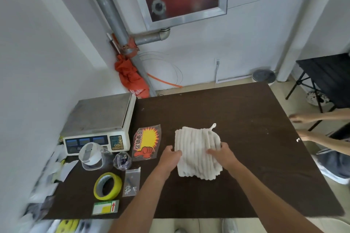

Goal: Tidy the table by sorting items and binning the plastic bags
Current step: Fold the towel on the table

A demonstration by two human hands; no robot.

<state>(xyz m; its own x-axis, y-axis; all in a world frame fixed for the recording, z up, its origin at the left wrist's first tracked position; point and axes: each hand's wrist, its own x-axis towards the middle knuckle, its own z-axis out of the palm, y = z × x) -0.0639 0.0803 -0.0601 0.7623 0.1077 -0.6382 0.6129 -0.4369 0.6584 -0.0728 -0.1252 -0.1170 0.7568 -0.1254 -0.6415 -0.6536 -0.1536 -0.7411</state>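
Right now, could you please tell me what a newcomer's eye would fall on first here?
The white ribbed cloth at the middle of the dark brown table draws the eye first, gripped at its edges by the left hand and right hand. To its left lie a red-and-yellow starburst sticker and a yellow tape roll, near a steel-topped weighing scale.

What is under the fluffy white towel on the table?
Only the brown table shows around the towel, which lies on it. The left hand grips its left edge and the right hand holds its right side. Anything beneath is covered, so I cannot tell.
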